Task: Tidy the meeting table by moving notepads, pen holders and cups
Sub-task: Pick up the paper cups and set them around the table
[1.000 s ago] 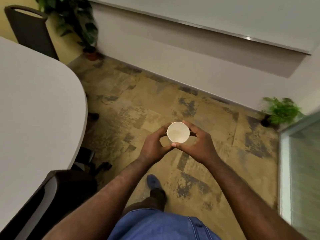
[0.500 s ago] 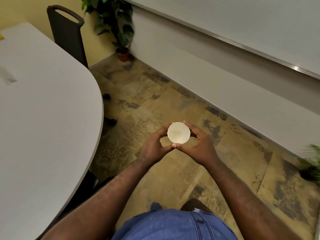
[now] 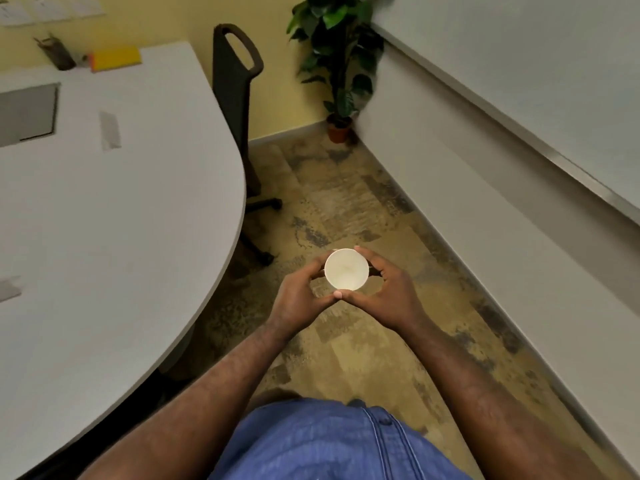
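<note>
I carry the paper cup (image 3: pixel 346 269) upright, left hand (image 3: pixel 300 296) and right hand (image 3: pixel 388 295) curled round it; I judge the next move is setting it on the meeting table (image 3: pixel 145 216), left of my fingers.

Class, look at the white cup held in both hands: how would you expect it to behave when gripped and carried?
The cup looks thin-walled, like paper, so it probably dents if squeezed. It appears empty, so likely very light. The left hand and right hand pinch it only with fingertips, which suggests little force is needed.
</note>
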Available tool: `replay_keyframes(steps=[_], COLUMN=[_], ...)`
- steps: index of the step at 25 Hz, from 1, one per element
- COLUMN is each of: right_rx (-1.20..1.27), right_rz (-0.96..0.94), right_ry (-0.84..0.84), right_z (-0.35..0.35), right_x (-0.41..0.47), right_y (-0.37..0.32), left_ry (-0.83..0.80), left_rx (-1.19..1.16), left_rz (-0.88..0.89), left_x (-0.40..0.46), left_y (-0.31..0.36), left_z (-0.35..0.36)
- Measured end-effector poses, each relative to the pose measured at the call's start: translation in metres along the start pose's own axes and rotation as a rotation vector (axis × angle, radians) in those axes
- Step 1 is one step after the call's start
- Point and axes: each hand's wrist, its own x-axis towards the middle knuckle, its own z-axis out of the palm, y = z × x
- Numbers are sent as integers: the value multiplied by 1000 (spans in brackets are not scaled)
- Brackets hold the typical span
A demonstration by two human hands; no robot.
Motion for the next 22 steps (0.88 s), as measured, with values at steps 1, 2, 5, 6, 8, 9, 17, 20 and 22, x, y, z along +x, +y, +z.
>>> replay_keyframes(steps=[1, 2, 5, 6, 8, 9, 17, 20, 22], right_rx=[-1, -3, -25, -25, -23, -30, -44, -29, -53], right_rz=[-21, -41, -102, -114, -133, -147, -230, -279, -313], right_ry=[-37, -76, -178, -205, -266, -297, -450, -498, -546], right_z=[-2, -2, 4, 7, 19, 28, 110, 144, 166], right_x=[16, 32, 78, 94, 128, 147, 281, 319, 336], right_y=[4, 7, 11, 12, 12, 12, -25, -45, -58], left_ry=[20, 47, 150, 169, 217, 247, 417, 495, 547], left_rx=[6, 10, 46, 44, 46, 51, -20, -16, -29], left_rz=[-30, -61, -137, -159, -199, -221, -343, -390, -405], left_x=[10, 19, 44, 54, 72, 82, 153, 167, 169], left_y=[-1, -4, -17, -22, -35, -45, -113, -133, -143], left_z=[0, 0, -5, -8, -16, -23, -100, -134, -155])
